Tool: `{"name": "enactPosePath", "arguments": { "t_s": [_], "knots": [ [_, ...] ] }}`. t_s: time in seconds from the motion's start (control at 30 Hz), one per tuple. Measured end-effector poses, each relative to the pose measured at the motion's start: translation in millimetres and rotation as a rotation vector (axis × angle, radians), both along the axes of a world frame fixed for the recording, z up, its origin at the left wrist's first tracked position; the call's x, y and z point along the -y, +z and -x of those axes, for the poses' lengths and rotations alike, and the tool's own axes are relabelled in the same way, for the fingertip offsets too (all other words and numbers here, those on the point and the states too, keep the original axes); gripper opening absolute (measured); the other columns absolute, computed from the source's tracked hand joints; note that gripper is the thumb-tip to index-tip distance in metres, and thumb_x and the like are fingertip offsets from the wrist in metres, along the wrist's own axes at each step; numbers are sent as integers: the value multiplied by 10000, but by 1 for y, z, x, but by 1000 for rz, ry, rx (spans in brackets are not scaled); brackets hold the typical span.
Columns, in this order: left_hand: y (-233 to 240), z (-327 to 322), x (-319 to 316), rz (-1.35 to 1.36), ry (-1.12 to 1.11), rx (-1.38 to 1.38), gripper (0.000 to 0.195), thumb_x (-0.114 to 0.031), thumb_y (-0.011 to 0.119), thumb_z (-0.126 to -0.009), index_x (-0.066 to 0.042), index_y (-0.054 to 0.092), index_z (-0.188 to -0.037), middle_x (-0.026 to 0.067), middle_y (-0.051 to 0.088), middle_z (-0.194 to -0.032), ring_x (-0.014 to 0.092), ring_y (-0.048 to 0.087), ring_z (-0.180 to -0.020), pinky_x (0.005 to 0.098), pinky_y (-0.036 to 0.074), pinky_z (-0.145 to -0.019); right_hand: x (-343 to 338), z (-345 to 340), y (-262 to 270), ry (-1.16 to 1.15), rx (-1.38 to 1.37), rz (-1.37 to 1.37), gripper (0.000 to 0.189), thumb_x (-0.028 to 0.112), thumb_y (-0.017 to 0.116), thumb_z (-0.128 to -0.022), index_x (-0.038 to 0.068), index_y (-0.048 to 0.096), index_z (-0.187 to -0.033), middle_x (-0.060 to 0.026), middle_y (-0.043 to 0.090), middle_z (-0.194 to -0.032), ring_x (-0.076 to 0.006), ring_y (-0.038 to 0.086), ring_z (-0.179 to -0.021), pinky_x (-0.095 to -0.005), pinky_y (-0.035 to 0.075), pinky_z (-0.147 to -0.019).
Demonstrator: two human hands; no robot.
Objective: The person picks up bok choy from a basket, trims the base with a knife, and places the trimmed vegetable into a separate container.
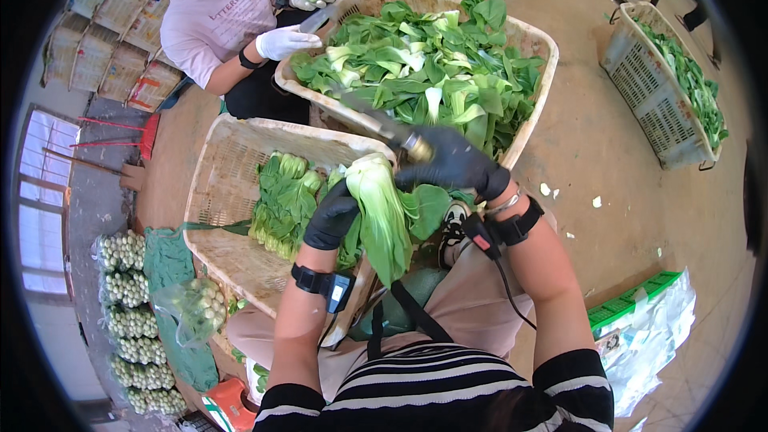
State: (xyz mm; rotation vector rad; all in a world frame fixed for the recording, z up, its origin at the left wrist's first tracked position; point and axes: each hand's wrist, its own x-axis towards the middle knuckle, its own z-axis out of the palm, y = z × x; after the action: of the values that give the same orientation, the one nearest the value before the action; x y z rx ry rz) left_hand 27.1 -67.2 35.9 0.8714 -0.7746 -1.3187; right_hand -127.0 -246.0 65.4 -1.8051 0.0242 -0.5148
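My left hand (333, 213), in a black glove, grips a head of bok choy (381, 210), its pale base up and leaves hanging down. Just right of it, my right hand (453, 162), also black-gloved and motion-blurred, holds a knife (384, 123) by its handle, the blade pointing up and left. A loose bok choy leaf (429, 210) hangs below the right hand. Behind the left hand, a white plastic crate (222, 174) holds bok choy heads (288, 192) laid in rows. Beyond both hands, a larger crate (543, 60) is heaped with bok choy leaves and trimmings (420, 66).
A co-worker (222, 18) in white gloves sits at the upper left with bok choy and a knife. Another crate (654, 96) of greens stands at right. Bagged bok choy (132, 312) lies at lower left, plastic bags (651, 324) by a green basket (636, 297) at lower right.
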Motion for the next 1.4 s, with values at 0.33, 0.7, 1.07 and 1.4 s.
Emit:
{"name": "enactPosePath", "arguments": {
  "t_s": [0.33,0.7,1.07,1.4],
  "knots": [
    [9,13,5,-163,-30,503,679,-309,708,-690,-7,427,-1228,57,508,-1156,149,487,-1035,288,378,-904,-14,3,-11,-27,-80,245,527,286,737,-622,-33,560,-1002,-227,595,-845,-350,586,-745,-377,466,-680],
    [43,0,21,-299,-34,999,593,-189,782,-604,-17,525,-1109,57,603,-991,135,560,-888,292,447,-820,32,12,3,-627,-141,751,288,183,661,-685,105,625,-960,-107,618,-812,-283,594,-710,-352,476,-627],
    [26,-1,77,-197,270,1019,523,-266,760,-648,-3,542,-1045,88,607,-960,175,578,-870,312,460,-777,5,7,-1,-619,-38,763,149,150,587,-690,107,559,-830,-82,573,-668,-276,579,-581,-371,450,-503],
    [24,-2,83,-194,267,1016,456,-220,765,-655,-8,569,-1007,83,618,-949,173,584,-864,312,461,-781,6,5,-10,-500,-121,727,116,131,541,-707,77,518,-807,-115,581,-649,-316,579,-565,-395,449,-482]
  ]
}}
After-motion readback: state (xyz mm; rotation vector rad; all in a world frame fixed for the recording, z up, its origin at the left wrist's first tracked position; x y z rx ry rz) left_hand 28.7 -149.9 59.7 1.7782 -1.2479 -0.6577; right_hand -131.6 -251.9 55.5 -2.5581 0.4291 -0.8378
